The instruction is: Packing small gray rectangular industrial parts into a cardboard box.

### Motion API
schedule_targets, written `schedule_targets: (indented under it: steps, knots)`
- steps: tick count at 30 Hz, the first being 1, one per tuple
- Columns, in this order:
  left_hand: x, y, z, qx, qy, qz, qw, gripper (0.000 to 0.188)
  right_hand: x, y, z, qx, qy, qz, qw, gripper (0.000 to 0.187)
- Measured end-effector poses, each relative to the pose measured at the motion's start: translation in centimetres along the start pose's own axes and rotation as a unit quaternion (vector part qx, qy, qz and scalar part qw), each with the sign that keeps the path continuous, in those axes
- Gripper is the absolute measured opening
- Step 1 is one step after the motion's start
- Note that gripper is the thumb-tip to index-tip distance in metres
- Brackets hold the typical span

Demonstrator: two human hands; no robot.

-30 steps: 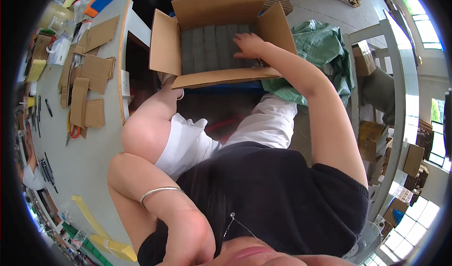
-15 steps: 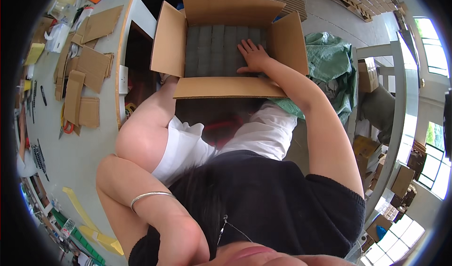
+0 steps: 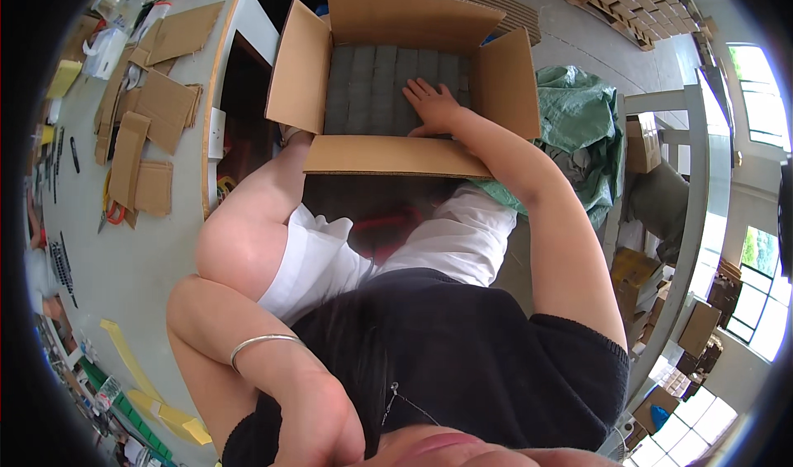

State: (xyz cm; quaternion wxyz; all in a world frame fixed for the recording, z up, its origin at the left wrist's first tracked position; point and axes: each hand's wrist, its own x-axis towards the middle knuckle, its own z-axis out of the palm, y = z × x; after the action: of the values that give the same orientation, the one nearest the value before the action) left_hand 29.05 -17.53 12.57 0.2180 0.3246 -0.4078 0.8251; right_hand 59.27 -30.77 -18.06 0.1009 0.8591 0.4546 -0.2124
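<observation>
An opened cardboard box point(image 3: 396, 156) stands in front of me with its flaps spread outward. Rows of flat-topped grey pieces point(image 3: 363, 91) pack it closely; I cannot make out their kind. My right hand point(image 3: 434, 107) lies flat on them, towards the right side, fingers apart and holding nothing. The right forearm passes over the corner between the near and right flaps. My left hand point(image 3: 326, 417) is bent back at the lower edge, close to my chin, with a silver bangle on that forearm. Its fingers are hidden.
Along the left runs a grey worktable point(image 3: 157, 277) with cardboard pieces point(image 3: 165, 107), orange-handled scissors point(image 3: 113, 212) and yellow strips point(image 3: 136, 355). A green plastic sheet point(image 3: 574, 107) lies right of the box. Flattened cartons point(image 3: 462, 2) and a loaded pallet point(image 3: 636, 4) stand beyond.
My right hand has slid a little left and nearer to me over the grey pieces. My left arm stays bent in nearly the same place.
</observation>
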Motion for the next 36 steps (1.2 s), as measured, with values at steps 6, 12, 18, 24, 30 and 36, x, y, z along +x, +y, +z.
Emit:
schedule_targets:
  steps: [6,12,18,24,30,36]
  knots:
    - [-0.3,-0.8,-0.8,-0.019,-0.015,-0.044,0.999,0.042,0.9,-0.9,-0.7,-0.010,-0.027,0.025,0.999,0.112]
    - [1.0,1.9,-6.3,0.170,-0.066,0.103,0.978,0.024,0.8,-0.3,-0.6,0.033,0.004,0.025,0.999,0.103]
    - [-0.6,0.4,-2.9,-0.190,0.039,-0.111,0.975,0.020,-2.1,-2.8,-2.9,0.210,-0.018,0.041,0.977,0.070]
    - [-1.7,-2.8,0.9,-0.114,0.052,-0.505,0.854,0.020,-11.2,-4.6,-6.0,0.261,0.287,-0.039,0.921,0.040]
    - [0.5,-3.9,0.2,-0.065,-0.225,-0.474,0.849,0.010,-15.8,-6.9,-5.5,0.313,0.430,0.025,0.847,0.026]
    - [-0.1,-8.7,-0.9,-0.232,-0.305,-0.289,0.877,0.006,-14.4,-9.1,-3.9,0.256,0.459,0.009,0.851,0.021]
